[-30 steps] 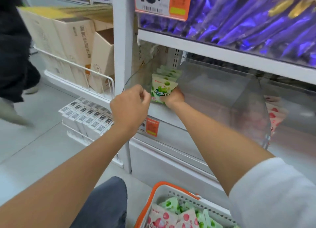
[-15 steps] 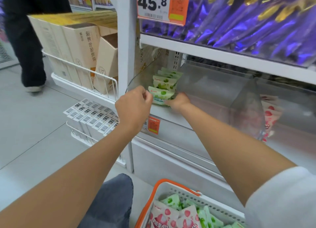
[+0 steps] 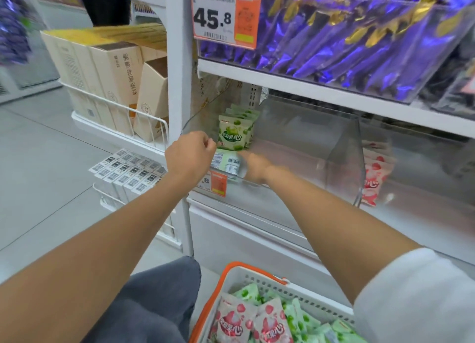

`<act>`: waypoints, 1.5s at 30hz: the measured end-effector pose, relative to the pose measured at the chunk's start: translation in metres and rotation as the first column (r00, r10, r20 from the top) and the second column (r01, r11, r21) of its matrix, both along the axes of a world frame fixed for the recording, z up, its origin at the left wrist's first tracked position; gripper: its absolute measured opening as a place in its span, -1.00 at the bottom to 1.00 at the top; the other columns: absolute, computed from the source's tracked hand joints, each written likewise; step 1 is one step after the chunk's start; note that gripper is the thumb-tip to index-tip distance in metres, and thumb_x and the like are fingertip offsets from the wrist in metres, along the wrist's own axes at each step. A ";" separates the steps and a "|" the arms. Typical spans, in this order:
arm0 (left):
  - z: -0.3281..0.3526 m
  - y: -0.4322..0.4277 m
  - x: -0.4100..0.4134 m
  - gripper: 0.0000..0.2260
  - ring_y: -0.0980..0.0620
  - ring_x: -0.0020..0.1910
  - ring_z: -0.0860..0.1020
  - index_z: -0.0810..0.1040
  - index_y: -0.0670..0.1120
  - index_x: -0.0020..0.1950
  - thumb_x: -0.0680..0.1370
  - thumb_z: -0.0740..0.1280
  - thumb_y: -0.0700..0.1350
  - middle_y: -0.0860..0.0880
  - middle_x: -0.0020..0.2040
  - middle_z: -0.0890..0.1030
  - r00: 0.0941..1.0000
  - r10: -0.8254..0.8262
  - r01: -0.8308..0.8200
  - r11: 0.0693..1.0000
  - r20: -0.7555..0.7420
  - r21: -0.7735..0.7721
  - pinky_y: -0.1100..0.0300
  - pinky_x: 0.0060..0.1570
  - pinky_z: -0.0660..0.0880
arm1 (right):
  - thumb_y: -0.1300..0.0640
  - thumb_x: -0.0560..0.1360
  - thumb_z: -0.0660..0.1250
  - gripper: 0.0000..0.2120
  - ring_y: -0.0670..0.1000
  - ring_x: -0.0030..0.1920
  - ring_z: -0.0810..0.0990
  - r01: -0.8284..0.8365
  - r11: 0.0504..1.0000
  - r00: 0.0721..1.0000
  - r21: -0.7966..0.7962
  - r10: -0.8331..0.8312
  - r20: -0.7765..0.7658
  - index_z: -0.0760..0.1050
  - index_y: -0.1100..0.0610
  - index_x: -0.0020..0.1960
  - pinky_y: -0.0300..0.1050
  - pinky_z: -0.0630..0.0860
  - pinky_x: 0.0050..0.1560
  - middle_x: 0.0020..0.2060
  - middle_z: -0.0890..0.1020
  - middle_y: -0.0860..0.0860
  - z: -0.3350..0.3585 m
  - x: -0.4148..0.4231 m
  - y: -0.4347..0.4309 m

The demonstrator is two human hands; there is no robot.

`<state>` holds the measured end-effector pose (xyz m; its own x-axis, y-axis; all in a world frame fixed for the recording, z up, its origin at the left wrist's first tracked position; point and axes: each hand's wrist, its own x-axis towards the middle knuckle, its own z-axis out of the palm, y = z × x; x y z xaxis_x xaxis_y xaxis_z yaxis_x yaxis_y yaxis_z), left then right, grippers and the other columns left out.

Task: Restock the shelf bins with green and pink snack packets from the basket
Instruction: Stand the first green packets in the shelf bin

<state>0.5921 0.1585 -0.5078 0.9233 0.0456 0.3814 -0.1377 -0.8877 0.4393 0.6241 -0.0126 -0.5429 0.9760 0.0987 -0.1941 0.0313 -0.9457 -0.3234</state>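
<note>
Green packet (image 3: 226, 163) touches blurred right grip (image 3: 257, 167), hold unclear; left grip (image 3: 190, 156) curled, contents hidden.

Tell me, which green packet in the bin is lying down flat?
The green packet at the bin front, beside the right hand, barcode side up. The other green packets stand upright behind it.

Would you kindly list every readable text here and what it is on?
"45.8": upper price tag; its small print is unreadable.
"果滋果心": upright green packet, and pink packets in the basket.
"岩烧咖啡薄脆": cream box, printed sideways.
".8": lower price tag, rest behind the left hand.
Unreadable: label on the flat green packet.
</note>
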 end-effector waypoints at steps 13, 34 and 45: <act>-0.010 0.008 0.002 -0.75 0.01 -0.44 0.42 0.50 -0.05 -0.25 0.60 0.21 -0.03 0.05 -0.46 0.45 0.984 0.014 0.034 0.964 0.178 -0.264 0.11 -0.38 0.40 | 0.05 0.61 0.24 -0.69 0.08 0.09 0.55 0.074 0.894 0.986 0.442 -0.133 0.102 0.55 0.25 0.20 -0.14 0.43 0.04 0.08 0.61 0.10 -0.021 0.043 -0.007; -0.007 0.000 -0.003 -0.79 -0.06 -0.36 0.53 0.50 0.00 -0.21 0.60 0.22 -0.01 0.01 -0.36 0.57 0.986 0.067 -0.033 0.976 0.151 -0.217 0.08 -0.32 0.49 | -0.20 0.47 0.38 -0.52 0.15 0.16 0.60 0.363 0.845 0.897 0.393 -0.431 0.098 0.54 0.13 0.20 -0.15 0.49 -0.02 0.18 0.62 0.09 -0.016 0.074 0.010; -0.007 -0.001 -0.002 -0.77 -0.05 -0.38 0.52 0.53 -0.01 -0.22 0.59 0.20 -0.01 0.03 -0.40 0.55 0.989 0.073 -0.046 0.979 0.130 -0.197 0.05 -0.31 0.52 | -0.14 0.44 0.44 -0.59 0.11 0.03 0.65 0.376 0.777 0.857 0.505 -0.499 0.130 0.59 0.17 0.08 -0.20 0.45 -0.16 0.03 0.67 0.08 -0.014 0.067 0.011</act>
<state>0.5903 0.1572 -0.5152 0.8568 0.1840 0.4817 -0.1575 -0.7962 0.5842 0.6914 -0.0016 -0.5570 0.9418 -0.3361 0.0109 -0.2149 -0.6266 -0.7491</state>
